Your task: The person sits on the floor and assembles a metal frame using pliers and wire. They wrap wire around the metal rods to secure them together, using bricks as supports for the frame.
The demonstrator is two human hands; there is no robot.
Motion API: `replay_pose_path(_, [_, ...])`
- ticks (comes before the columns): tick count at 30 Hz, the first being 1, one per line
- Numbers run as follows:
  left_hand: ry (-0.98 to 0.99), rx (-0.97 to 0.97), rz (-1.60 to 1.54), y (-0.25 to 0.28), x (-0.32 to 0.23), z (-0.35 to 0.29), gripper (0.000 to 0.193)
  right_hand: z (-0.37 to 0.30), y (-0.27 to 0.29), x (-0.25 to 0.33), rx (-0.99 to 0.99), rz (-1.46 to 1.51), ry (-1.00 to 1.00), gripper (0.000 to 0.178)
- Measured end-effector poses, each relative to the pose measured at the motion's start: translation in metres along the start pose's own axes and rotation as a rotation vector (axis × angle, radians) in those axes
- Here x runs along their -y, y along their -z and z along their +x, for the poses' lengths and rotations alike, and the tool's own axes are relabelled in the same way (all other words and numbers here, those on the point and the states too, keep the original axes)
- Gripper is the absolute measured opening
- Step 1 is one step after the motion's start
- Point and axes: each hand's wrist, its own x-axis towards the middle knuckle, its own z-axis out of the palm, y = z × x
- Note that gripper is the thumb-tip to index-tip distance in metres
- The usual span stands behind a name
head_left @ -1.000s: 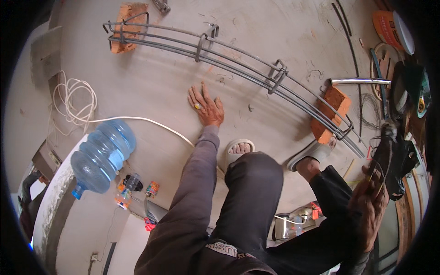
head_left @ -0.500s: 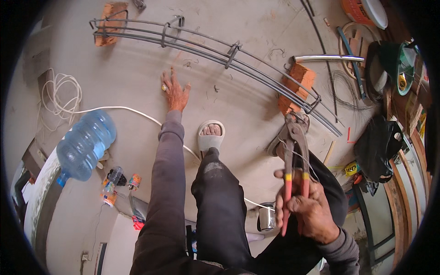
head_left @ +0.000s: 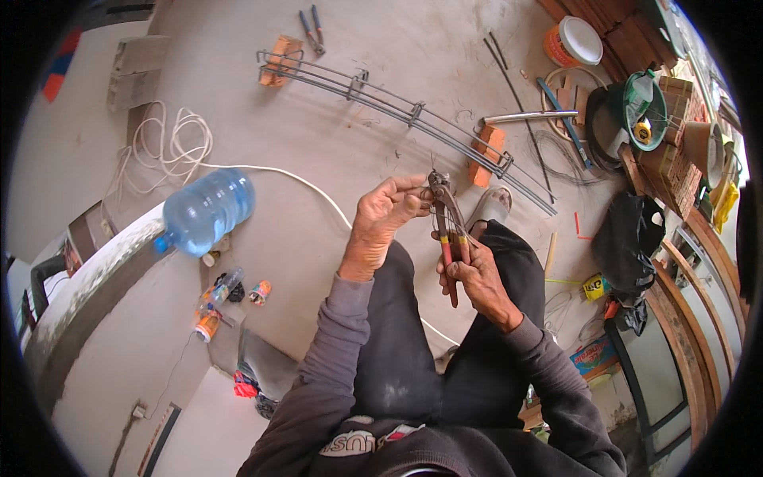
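Observation:
My right hand point(head_left: 481, 285) is closed around a pair of pincers point(head_left: 447, 238) with red handles and yellow bands, their jaws pointing away from me. Thin wire point(head_left: 455, 208) runs along the tool by the right fingers. Beside the jaws, my left hand point(head_left: 385, 216) is closed, thumb and fingertips together; what they pinch is too small to tell. Fine wire ends point(head_left: 432, 160) stick up past the jaws. Beyond the hands, a long narrow rebar cage point(head_left: 381, 105) with square stirrups rests on an orange brick point(head_left: 282, 60) at the left and another brick point(head_left: 485, 155) at the right.
Blue-handled pincers point(head_left: 312, 32) lie beyond the left brick. A chrome tube point(head_left: 531, 116) touches the right brick's area, near loose dark wire point(head_left: 560, 155). At left are a blue water bottle point(head_left: 208, 213) and white cable point(head_left: 302, 181). A black bag point(head_left: 628, 246) lies at right.
My left hand has come back from over the floor near the cage to the pincers' jaws, and its fingers have closed. The right hand has brought the pincers inward, to the left. The view has shifted.

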Motion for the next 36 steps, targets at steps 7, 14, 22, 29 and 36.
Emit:
replay_pose_path(7, [-0.065, -0.227, 0.161, -0.059, -0.042, -0.078, 0.014, -0.094, -0.034, 0.05, -0.004, -0.45, 0.086, 0.028])
replay_pose_path(14, [-0.244, -0.143, 0.121, -0.101, -0.074, -0.118, 0.013, -0.162, -0.039, 0.095, 0.357, 0.014, 0.059, 0.046])
replay_pose_path(22, [-0.248, -0.098, -0.128, -0.128, -0.106, -0.147, 0.014, -0.189, -0.066, 0.117, 0.129, -0.555, 0.307, 0.065])
replay_pose_path(29, [-0.581, -0.212, 0.413, -0.119, -0.128, -0.155, 0.012, -0.197, -0.079, 0.132, 0.349, -0.162, 0.176, 0.048])
replay_pose_path(36, [-0.767, -0.314, 0.487, -0.125, -0.147, -0.155, 0.009, -0.2, -0.096, 0.145, 0.157, -0.555, 0.357, 0.058])
